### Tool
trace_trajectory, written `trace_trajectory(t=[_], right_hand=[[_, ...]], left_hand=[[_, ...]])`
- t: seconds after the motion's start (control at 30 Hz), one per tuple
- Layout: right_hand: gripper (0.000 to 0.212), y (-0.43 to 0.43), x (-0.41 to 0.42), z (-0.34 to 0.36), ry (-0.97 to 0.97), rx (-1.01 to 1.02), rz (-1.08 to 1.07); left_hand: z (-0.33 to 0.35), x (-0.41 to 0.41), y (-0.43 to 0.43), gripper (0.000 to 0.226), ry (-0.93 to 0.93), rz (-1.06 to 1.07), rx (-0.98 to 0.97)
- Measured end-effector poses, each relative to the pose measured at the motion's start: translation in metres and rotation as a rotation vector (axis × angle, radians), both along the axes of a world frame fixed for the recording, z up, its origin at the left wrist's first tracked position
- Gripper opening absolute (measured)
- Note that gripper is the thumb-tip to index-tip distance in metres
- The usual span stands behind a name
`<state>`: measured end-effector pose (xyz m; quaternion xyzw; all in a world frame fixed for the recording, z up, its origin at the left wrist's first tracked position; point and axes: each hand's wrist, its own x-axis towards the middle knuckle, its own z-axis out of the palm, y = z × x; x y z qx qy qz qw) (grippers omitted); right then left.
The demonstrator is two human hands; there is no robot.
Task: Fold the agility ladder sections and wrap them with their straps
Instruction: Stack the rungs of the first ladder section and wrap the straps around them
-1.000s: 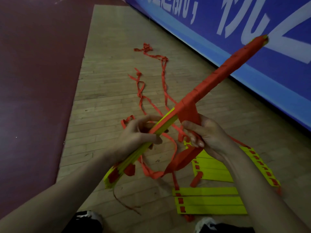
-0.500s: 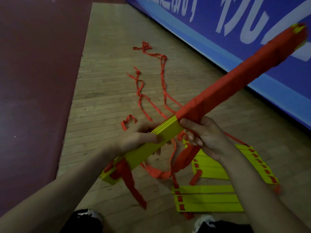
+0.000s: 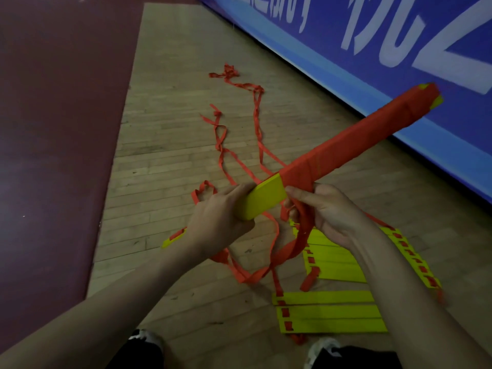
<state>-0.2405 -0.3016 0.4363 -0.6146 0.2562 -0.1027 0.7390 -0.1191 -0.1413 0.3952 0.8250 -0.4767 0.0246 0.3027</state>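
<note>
Wrapping looks roughly two-thirds done, by my read. Your bundle of stacked flat yellow plastic rungs (image 3: 266, 199) is in the air over the wooden plank floor (image 3: 165, 145). It's tilted, with the far-right end up toward the blue banner wall (image 3: 399, 83) and the near-left end low. The orange-red webbing strap (image 3: 346, 145) covers it from the far end down to your hands. The near stretch is bare yellow.

Your left hand (image 3: 215, 225) has fingers curled round the bare yellow section and carries the bundle. Your right hand (image 3: 330, 211) is closed on the strap right at the edge of the last turn. From there the strap drops in a loop toward the floor.

Handling:
- **Rungs:** they look stiff, light and smooth, so the stack will likely slide or fan if your grip loosens. Clamp across the flat faces, just on the near side of the wrap edge.
- **Webbing:** it's limp, so keep tension on it or the turns will slacken.
- **Loose strap tail (image 3: 257, 121):** it runs twisted across the floor to the far side and could snag.

A spread of yellow rungs on the floor (image 3: 330, 312), near right, isn't folded yet.
</note>
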Motion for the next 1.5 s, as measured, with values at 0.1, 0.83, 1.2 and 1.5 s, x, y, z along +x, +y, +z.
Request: trace_trajectory(t=[0.1, 0.83, 1.2, 1.5], right_hand=[[0.004, -0.001, -0.005, 0.000, 0.042, -0.008, 0.127], [0.028, 0.007, -0.012, 0.020, -0.165, -0.139, 0.160], [0.022, 0.008, -0.004, 0.006, -0.113, -0.262, -0.093], [0.017, 0.009, 0.000, 0.006, -0.074, -0.191, -0.204]], left_hand=[[-0.001, 0.004, 0.002, 0.071, 0.032, 0.017, 0.004], [0.013, 0.015, 0.012, 0.066, 1.213, -0.271, 0.010], [0.028, -0.005, 0.003, 0.032, 0.649, -0.240, 0.003], [-0.002, -0.010, -0.003, 0.061, -0.172, 0.017, 0.059]])
